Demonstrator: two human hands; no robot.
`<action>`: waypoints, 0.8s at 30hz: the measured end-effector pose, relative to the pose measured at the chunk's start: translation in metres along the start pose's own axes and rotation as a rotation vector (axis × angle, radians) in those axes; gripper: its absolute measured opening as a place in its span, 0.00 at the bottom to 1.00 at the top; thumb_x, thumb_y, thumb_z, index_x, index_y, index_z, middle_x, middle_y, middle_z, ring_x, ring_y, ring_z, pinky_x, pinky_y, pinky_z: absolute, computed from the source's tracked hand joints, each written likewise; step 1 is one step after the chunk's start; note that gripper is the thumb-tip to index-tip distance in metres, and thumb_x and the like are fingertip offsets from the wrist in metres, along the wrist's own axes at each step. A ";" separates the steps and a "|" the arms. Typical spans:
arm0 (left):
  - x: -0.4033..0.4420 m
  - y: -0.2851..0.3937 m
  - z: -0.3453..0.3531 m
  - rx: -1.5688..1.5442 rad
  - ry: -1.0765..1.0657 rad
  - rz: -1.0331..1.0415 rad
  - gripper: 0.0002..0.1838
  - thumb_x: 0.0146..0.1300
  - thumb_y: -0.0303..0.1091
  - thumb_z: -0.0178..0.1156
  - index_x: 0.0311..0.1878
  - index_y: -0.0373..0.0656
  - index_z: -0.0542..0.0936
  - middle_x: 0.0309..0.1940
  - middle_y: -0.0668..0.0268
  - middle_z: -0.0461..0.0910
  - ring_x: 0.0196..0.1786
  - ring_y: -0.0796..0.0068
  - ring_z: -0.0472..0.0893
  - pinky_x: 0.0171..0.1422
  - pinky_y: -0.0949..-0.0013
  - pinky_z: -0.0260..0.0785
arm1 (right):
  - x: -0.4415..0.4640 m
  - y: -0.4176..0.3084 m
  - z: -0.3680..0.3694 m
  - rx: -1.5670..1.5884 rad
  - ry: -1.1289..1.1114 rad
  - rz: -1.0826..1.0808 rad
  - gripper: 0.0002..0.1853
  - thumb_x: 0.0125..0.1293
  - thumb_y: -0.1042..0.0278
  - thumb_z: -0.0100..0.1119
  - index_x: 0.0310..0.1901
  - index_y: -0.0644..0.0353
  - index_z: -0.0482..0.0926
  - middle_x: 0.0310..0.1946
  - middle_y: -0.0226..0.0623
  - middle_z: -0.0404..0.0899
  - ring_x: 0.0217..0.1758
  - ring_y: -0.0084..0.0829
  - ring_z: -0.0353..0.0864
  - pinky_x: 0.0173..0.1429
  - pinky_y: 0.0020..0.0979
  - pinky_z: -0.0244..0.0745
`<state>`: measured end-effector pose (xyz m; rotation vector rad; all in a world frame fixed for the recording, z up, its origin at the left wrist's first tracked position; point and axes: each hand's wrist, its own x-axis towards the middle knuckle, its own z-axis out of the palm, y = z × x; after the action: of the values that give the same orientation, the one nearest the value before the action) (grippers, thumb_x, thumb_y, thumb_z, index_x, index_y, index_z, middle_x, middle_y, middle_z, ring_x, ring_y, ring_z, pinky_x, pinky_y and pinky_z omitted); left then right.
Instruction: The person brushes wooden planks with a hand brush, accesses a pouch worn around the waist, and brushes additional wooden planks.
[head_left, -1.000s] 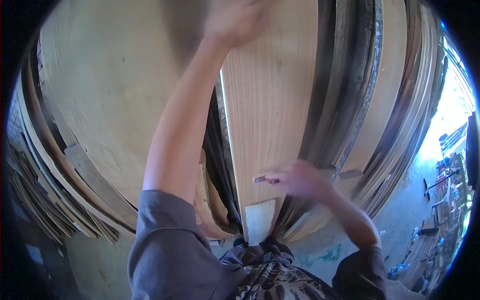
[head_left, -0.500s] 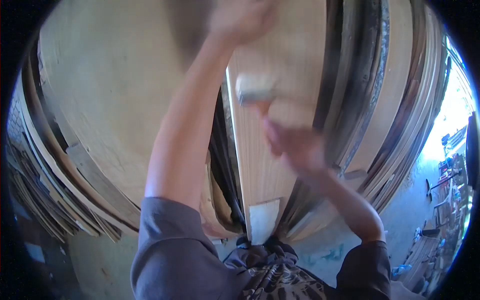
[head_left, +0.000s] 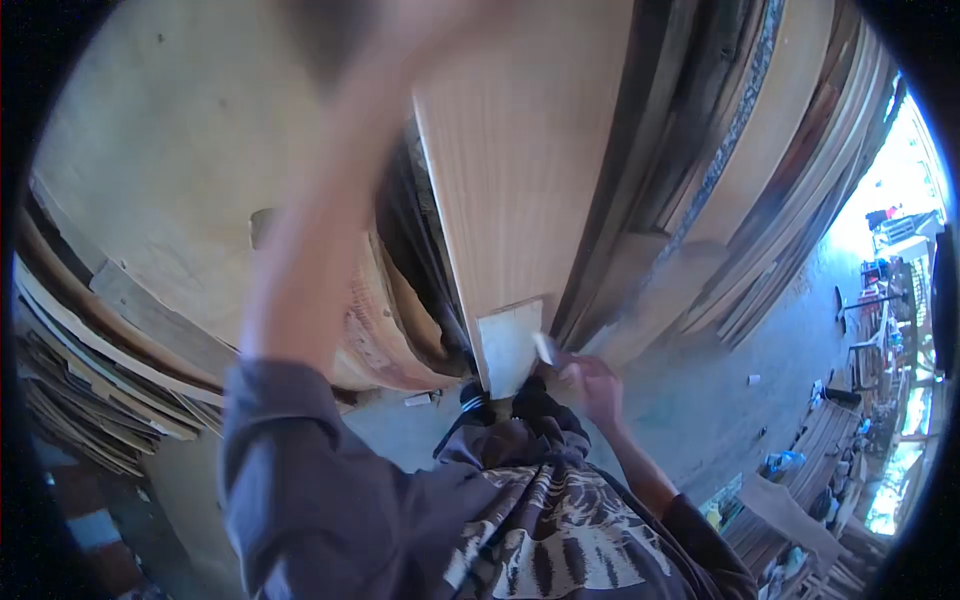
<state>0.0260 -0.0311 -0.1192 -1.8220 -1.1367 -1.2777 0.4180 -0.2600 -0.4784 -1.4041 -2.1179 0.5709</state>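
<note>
The large plywood-like panel (head_left: 170,150) fills the left of the view, its surface plain and pale. Beside it, the long grained board (head_left: 520,180) runs down the middle towards the person's feet, with stacked timber (head_left: 800,190) leaning to its right. The left forearm (head_left: 315,220) reaches up across the panel; the left hand (head_left: 450,15) is blurred at the top edge, so I cannot tell how far open it is or whether it holds or touches anything.

Near the board's lower end is a whitish patch (head_left: 510,350). The right hand (head_left: 595,385) is closed round a small tool (head_left: 543,348) with a pale end, probably a flat brush, though the blur makes that a fair guess only. The tool is beside the patch's right edge — whether they touch is unclear.

Half a second ago the right hand had that tool up over the board's middle; now it is down near the lower end, which seems to take the tool off the broad grained face — for this moment, at least.
</note>
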 end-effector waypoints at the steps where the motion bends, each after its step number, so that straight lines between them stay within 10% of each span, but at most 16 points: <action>1: -0.051 0.024 0.003 -0.077 0.001 -0.033 0.23 0.68 0.37 0.60 0.67 0.50 0.77 0.67 0.60 0.75 0.71 0.55 0.73 0.76 0.46 0.62 | -0.021 0.025 0.001 -0.056 0.047 0.028 0.11 0.72 0.69 0.64 0.52 0.54 0.89 0.47 0.40 0.88 0.44 0.45 0.88 0.50 0.40 0.81; 4: -0.228 0.121 0.015 -0.300 -0.259 -0.153 0.15 0.60 0.36 0.69 0.50 0.50 0.83 0.51 0.62 0.81 0.59 0.52 0.79 0.67 0.45 0.68 | -0.107 0.102 0.001 0.053 0.162 0.474 0.10 0.74 0.62 0.63 0.49 0.53 0.90 0.43 0.43 0.89 0.46 0.46 0.89 0.49 0.40 0.80; 11: -0.446 0.208 0.015 -0.128 -0.921 -0.678 0.33 0.67 0.43 0.65 0.73 0.48 0.70 0.68 0.58 0.73 0.72 0.55 0.71 0.76 0.46 0.60 | -0.303 0.185 -0.048 -0.349 -0.012 0.857 0.19 0.74 0.50 0.60 0.40 0.60 0.89 0.33 0.56 0.86 0.41 0.59 0.87 0.41 0.49 0.79; 19: -0.463 0.243 0.019 0.087 -1.009 -0.761 0.39 0.62 0.48 0.70 0.74 0.43 0.69 0.69 0.56 0.69 0.74 0.50 0.67 0.76 0.44 0.60 | -0.198 0.173 -0.051 0.172 0.123 0.681 0.11 0.77 0.64 0.56 0.50 0.63 0.80 0.44 0.54 0.84 0.49 0.60 0.82 0.54 0.48 0.76; 24: -0.473 0.274 -0.007 -0.259 -1.081 -0.563 0.16 0.65 0.36 0.67 0.55 0.46 0.82 0.59 0.59 0.80 0.65 0.54 0.77 0.66 0.47 0.69 | -0.069 0.126 -0.033 0.071 -0.188 0.062 0.16 0.74 0.63 0.60 0.59 0.56 0.81 0.55 0.48 0.84 0.53 0.54 0.86 0.57 0.47 0.81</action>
<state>0.1963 -0.2914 -0.5688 -2.5950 -2.2468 -0.6356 0.5496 -0.2757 -0.5435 -1.4296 -2.1812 0.8233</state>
